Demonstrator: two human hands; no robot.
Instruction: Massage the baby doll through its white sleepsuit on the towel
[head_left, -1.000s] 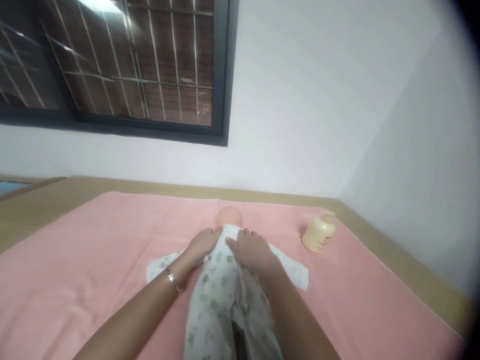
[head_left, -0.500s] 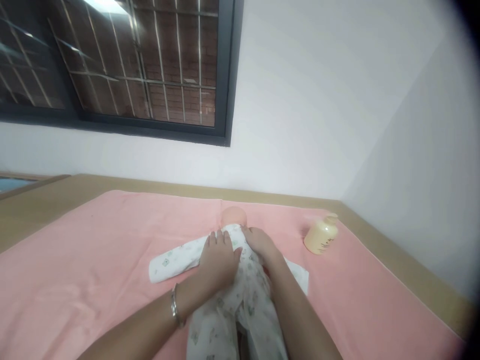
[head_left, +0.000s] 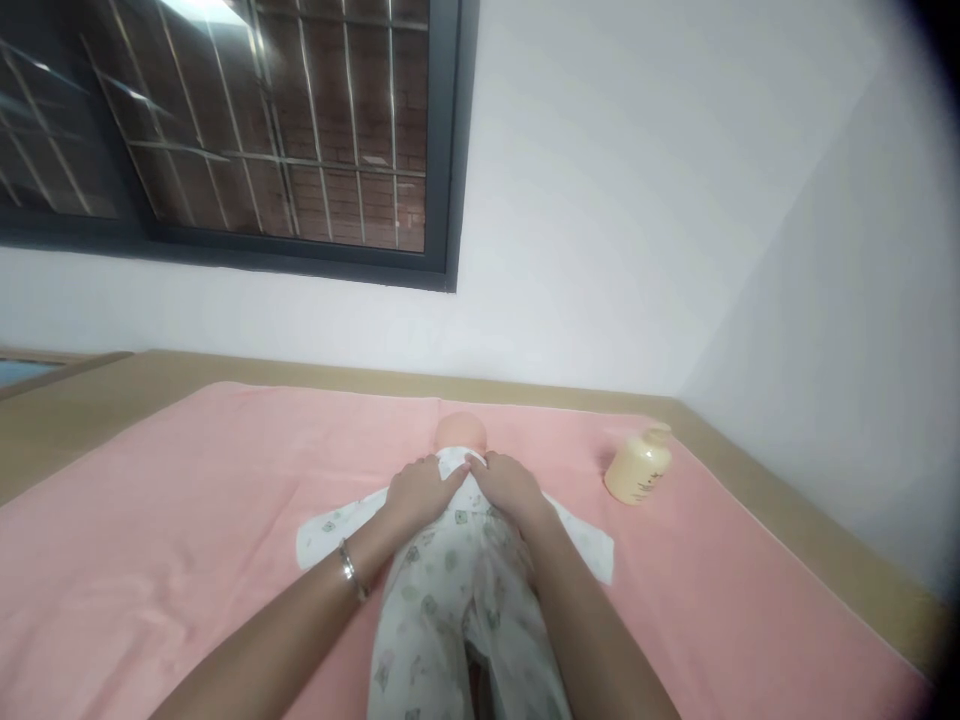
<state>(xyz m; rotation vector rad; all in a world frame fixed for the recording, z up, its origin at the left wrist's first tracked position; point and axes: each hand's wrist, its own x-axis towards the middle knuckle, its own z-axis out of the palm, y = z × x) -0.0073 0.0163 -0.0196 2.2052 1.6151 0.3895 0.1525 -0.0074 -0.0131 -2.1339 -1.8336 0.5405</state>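
Observation:
A baby doll [head_left: 460,434] lies on its back on a pink cloth [head_left: 187,520], head toward the wall. It wears a white printed romper [head_left: 450,590] with both sleeves spread out. My left hand [head_left: 420,492], with a bracelet on the wrist, rests on the doll's upper chest, fingers together and curled on the fabric near the collar. My right hand [head_left: 501,484] lies beside it on the other side of the collar, fingertips pressed to the fabric. The two hands nearly touch at the neckline.
A pale yellow bottle [head_left: 637,466] stands tilted on the pink cloth to the right of the doll. The cloth covers a tan wooden surface [head_left: 825,540] set in a white corner. A dark-framed window [head_left: 225,130] is above left.
My left hand slid across the doll's chest and back to the left of the collar. My right hand moved up to the neckline. Both now meet under the doll's chin.

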